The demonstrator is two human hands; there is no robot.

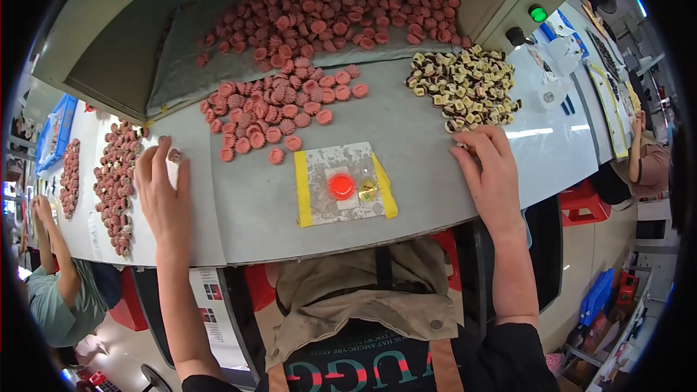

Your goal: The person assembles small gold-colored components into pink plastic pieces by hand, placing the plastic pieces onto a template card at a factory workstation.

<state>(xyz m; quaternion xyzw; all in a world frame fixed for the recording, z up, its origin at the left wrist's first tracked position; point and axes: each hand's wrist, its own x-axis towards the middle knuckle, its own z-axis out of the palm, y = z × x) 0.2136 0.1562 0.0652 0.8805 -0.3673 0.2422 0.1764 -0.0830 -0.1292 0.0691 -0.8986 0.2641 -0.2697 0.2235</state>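
Note:
My left hand is at the left of the grey tabletop, thumb and fingertips curled around a small pink piece. Beside it lies a long pile of pink fluted pieces with pale bits. At the near edge of a heap of small cream-and-dark brown pieces, my right hand is closed in a pinch; a small pale piece shows partly between thumb and index finger. Between my hands lies a speckled pad with yellow tape sides, carrying a glowing red disc and a small clear yellowish round piece.
Pink fluted cups spread over the table from a large heap in the cabinet opening. Red and green lamps sit on its right side. Other people work at left and right. Red stools stand below.

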